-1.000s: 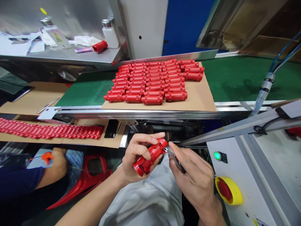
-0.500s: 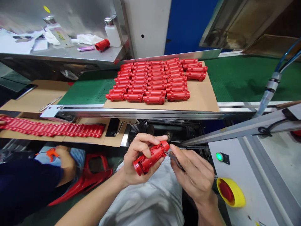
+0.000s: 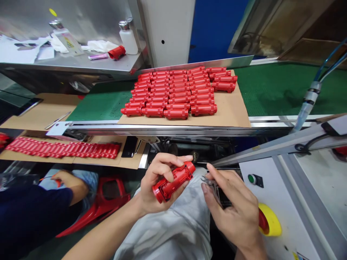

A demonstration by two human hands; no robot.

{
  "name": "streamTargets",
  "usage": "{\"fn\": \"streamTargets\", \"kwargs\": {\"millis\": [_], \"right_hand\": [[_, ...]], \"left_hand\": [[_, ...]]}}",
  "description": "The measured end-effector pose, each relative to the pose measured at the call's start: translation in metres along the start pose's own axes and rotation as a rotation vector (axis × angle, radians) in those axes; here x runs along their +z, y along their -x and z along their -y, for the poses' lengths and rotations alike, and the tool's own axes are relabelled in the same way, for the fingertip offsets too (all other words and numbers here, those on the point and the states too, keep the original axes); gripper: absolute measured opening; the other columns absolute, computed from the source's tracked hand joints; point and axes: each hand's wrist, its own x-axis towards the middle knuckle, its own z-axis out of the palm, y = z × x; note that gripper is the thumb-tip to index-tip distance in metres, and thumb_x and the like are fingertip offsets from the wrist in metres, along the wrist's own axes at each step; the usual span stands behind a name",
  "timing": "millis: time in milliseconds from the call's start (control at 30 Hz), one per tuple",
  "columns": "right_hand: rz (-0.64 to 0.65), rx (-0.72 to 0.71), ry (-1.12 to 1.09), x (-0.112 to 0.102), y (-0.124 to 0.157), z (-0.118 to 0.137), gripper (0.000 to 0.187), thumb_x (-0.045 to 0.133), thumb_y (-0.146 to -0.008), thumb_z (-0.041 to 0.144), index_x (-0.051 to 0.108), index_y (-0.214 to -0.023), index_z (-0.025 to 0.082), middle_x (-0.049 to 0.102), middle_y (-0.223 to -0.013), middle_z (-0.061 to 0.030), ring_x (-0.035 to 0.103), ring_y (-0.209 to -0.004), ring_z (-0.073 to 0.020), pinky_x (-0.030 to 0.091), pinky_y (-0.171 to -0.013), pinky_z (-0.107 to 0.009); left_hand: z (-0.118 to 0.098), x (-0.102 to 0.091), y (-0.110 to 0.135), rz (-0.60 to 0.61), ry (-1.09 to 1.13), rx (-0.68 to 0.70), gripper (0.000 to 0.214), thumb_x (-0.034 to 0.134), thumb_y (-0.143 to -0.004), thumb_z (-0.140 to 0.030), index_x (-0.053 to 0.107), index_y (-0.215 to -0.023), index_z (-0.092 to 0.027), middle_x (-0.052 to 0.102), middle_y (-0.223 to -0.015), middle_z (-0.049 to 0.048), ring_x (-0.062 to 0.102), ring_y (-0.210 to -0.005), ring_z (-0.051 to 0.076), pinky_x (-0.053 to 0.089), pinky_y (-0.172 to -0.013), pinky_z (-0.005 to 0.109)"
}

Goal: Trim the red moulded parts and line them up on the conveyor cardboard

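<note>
green belt [image 3: 284,97] across the back, cardboard sheet [image 3: 230,112] on it with rows of red parts [image 3: 176,88]. 1 red tube [image 3: 173,183] is in the left hand [image 3: 158,177], tilted above the lap [image 3: 181,216], fingers wrapped round it, cutouts facing up. right hand [image 3: 234,204] has small cutters [image 3: 210,182] between thumb and fingers, grip looks loose, tips just off the tube's upper end. for cutter work on that end i'd keep left fingertips back from the rim, lay blades flat, take small nips, not gouge the wall. vs 0.5 s ago: tips were at the tube's end, now clear, right hand shifted right; left grip about the same; green button [image 3: 252,178] was lit, now dim.
</note>
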Motion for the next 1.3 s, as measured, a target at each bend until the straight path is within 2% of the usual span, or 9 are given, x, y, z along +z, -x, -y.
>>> {"fn": "streamTargets", "kwargs": {"millis": [100,300,500,867,1067,1133,1233,1300], "right_hand": [[0.024,-0.063,0.021,0.001,-0.005,0.003,0.062,0.074,-0.093,0.002,0.064,-0.152,0.017,0.074,-0.111,-0.0091,0.068,-0.1,-0.0201,0.059,-0.09,-0.039],[0.092,-0.138,0.085,-0.001,-0.007,0.005,0.066,0.072,-0.094,0.0,0.06,-0.156,0.019,0.074,-0.108,-0.0081,0.066,-0.094,-0.02,0.056,-0.084,-0.038],[0.12,-0.14,0.115,-0.005,-0.005,0.006,0.063,0.071,-0.095,0.0,0.061,-0.155,0.016,0.073,-0.103,-0.0079,0.065,-0.092,-0.0197,0.055,-0.083,-0.037],[0.152,-0.219,0.278,-0.011,-0.009,0.002,0.054,0.072,-0.096,0.002,0.065,-0.149,0.014,0.075,-0.102,-0.0073,0.065,-0.086,-0.02,0.053,-0.082,-0.037],[0.171,-0.215,0.228,-0.002,-0.007,-0.003,0.055,0.071,-0.098,0.002,0.063,-0.152,0.014,0.078,-0.104,-0.0074,0.07,-0.088,-0.0184,0.055,-0.083,-0.034],[0.132,-0.133,0.103,0.004,-0.003,-0.008,0.055,0.075,-0.098,0.006,0.065,-0.151,0.019,0.078,-0.105,-0.0053,0.071,-0.088,-0.0166,0.057,-0.083,-0.031],[-0.03,0.191,-0.168,0.01,0.003,-0.013,0.048,0.072,-0.104,0.016,0.067,-0.149,0.031,0.075,-0.1,-0.0001,0.07,-0.081,-0.0126,0.058,-0.072,-0.025],[-0.051,0.327,-0.247,0.008,0.004,-0.012,0.046,0.07,-0.106,0.021,0.067,-0.15,0.035,0.075,-0.103,0.0,0.071,-0.084,-0.0131,0.059,-0.073,-0.025]], "left_hand": [[-0.003,0.0,-0.002,0.005,-0.028,0.032,0.049,0.079,-0.08,0.011,0.053,-0.106,-0.021,0.061,-0.123,0.0062,0.077,-0.126,0.036,0.073,-0.101,0.05],[-0.007,-0.003,-0.001,0.048,-0.071,0.075,0.049,0.078,-0.078,0.014,0.055,-0.105,-0.019,0.062,-0.124,0.008,0.077,-0.125,0.039,0.073,-0.099,0.053],[-0.007,0.0,-0.003,0.042,-0.101,0.114,0.046,0.078,-0.078,0.013,0.054,-0.102,-0.019,0.062,-0.121,0.0072,0.079,-0.122,0.037,0.075,-0.095,0.047],[-0.007,0.001,-0.004,0.046,-0.097,0.112,0.048,0.078,-0.077,0.015,0.053,-0.102,-0.017,0.061,-0.122,0.0077,0.078,-0.123,0.038,0.074,-0.099,0.048],[-0.006,-0.003,-0.001,0.056,-0.115,0.117,0.048,0.078,-0.076,0.017,0.055,-0.101,-0.016,0.062,-0.122,0.0083,0.078,-0.123,0.037,0.074,-0.099,0.046],[-0.005,-0.005,0.002,0.06,-0.09,0.093,0.049,0.078,-0.075,0.017,0.055,-0.102,-0.016,0.062,-0.124,0.0092,0.077,-0.124,0.039,0.073,-0.101,0.05],[-0.004,-0.007,0.005,0.039,-0.051,0.034,0.05,0.078,-0.074,0.018,0.056,-0.103,-0.017,0.061,-0.125,0.0089,0.076,-0.126,0.04,0.072,-0.103,0.052],[-0.005,-0.008,0.005,0.029,-0.036,0.01,0.05,0.078,-0.074,0.018,0.056,-0.103,-0.017,0.06,-0.125,0.0086,0.076,-0.126,0.039,0.071,-0.104,0.051]]}}
